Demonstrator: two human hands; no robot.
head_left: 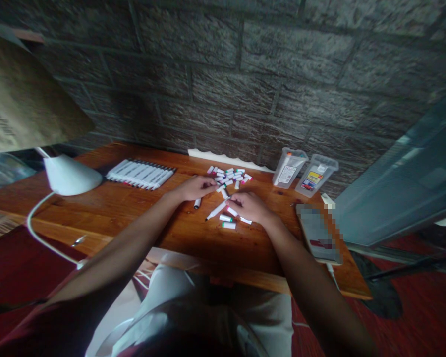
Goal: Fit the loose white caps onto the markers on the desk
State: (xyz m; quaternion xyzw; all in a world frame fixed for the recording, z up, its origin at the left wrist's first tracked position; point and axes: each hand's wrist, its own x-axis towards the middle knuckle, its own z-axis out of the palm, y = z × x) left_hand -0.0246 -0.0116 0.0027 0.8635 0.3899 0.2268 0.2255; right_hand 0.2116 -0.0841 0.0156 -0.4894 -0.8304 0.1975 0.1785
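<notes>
My left hand (196, 188) lies on the wooden table (134, 208), fingers curled and pinching a small white marker cap at the near edge of a pile of loose caps (230, 176). My right hand (250, 206) rests just right of it, fingers closed on a white marker (216, 210) that points down-left. Two capped pieces (227, 221) lie in front of my right hand. One more cap (197, 203) lies under my left hand.
A row of several white markers (141, 174) lies at the back left. A white desk lamp (70, 176) stands left. Two clear plastic boxes (305, 174) stand back right. A phone (317, 233) lies near the right edge. A brick wall is behind.
</notes>
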